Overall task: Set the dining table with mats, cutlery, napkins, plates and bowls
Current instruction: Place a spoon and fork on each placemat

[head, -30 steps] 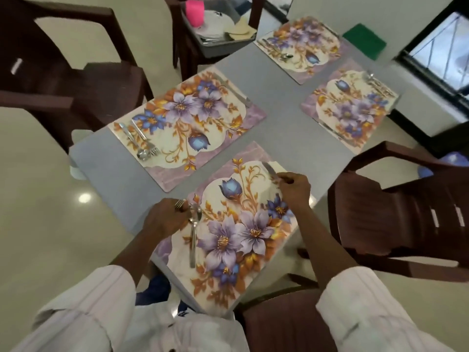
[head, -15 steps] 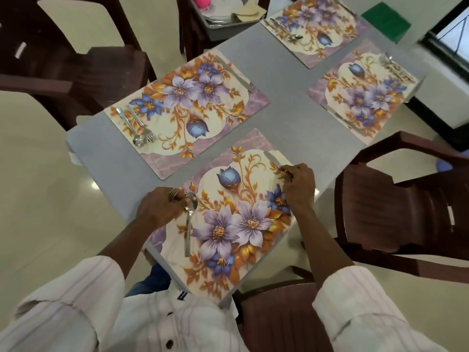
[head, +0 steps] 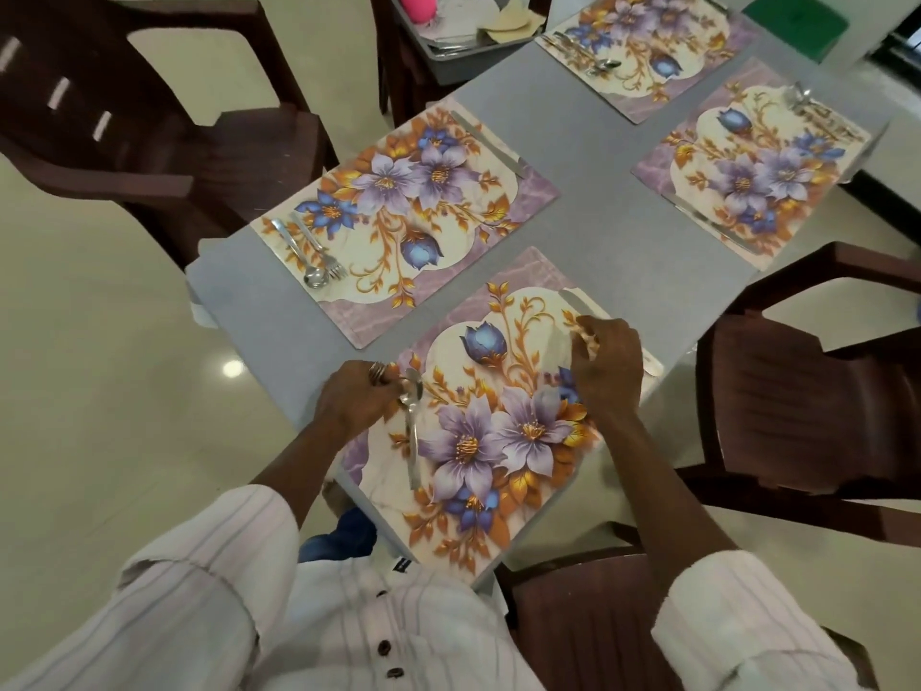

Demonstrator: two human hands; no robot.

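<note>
Head view: on the nearest mat (head: 498,471), the left hand (head: 356,401) pinches the bowl end of the spoon (head: 412,441), whose handle runs back toward the person along the mat's left side. The right hand (head: 605,366) curls over the knife (head: 573,302) at the right edge, with the blade pointing away. Each piece lies under its own hand.
</note>
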